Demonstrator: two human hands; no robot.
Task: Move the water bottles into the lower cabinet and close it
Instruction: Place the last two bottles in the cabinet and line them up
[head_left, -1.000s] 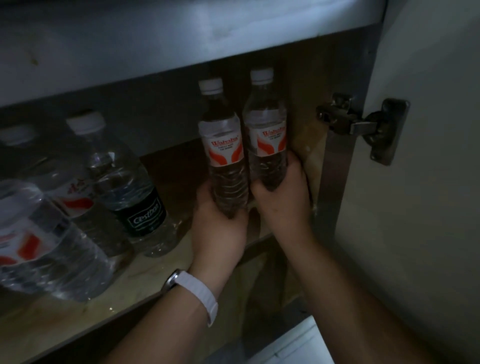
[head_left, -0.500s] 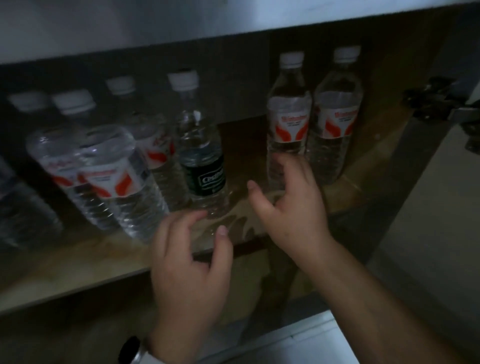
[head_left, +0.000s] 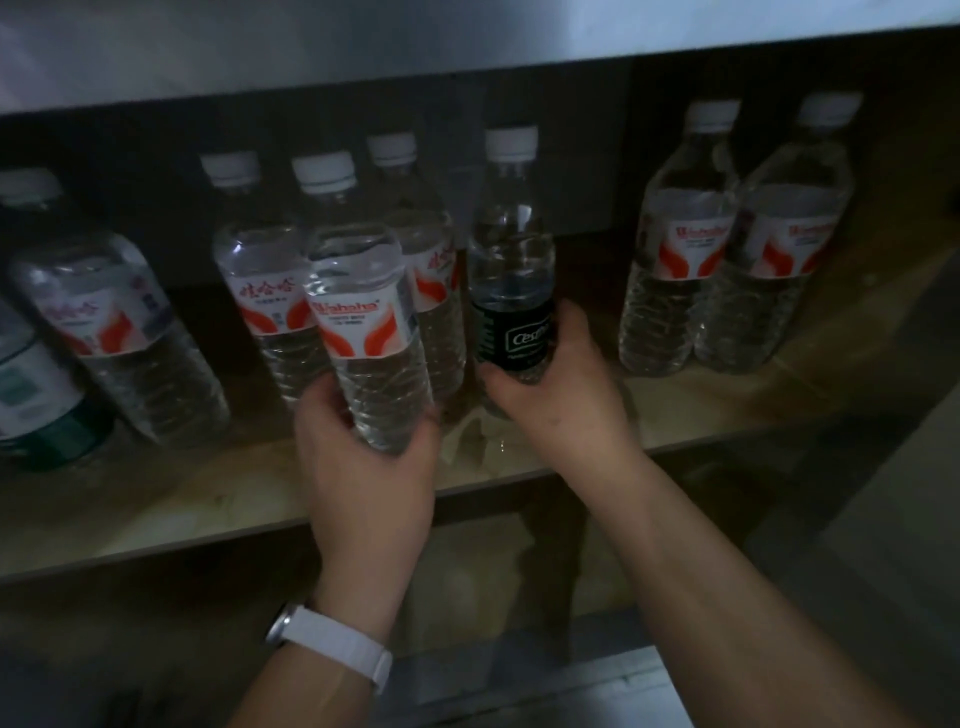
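Several clear water bottles with white caps stand on a wooden cabinet shelf (head_left: 156, 509). My left hand (head_left: 363, 457) grips the lower part of a red-and-white labelled bottle (head_left: 363, 322) near the shelf's front. My right hand (head_left: 556, 395) grips a dark-labelled bottle (head_left: 511, 291) just to its right. Two red-labelled bottles (head_left: 675, 260) (head_left: 774, 260) stand together at the far right of the shelf. More red-labelled bottles (head_left: 260, 291) stand behind and to the left of my left hand.
A green-and-white labelled bottle (head_left: 31, 395) sits at the far left edge. A pale countertop front (head_left: 467, 41) overhangs the shelf. Below the shelf the cabinet is dark. The cabinet door (head_left: 893, 519) hangs open at the right.
My hands let go of the two right-hand bottles, which now stand on the shelf. Both hands moved left and closed on two other bottles. The camera view shifted left.
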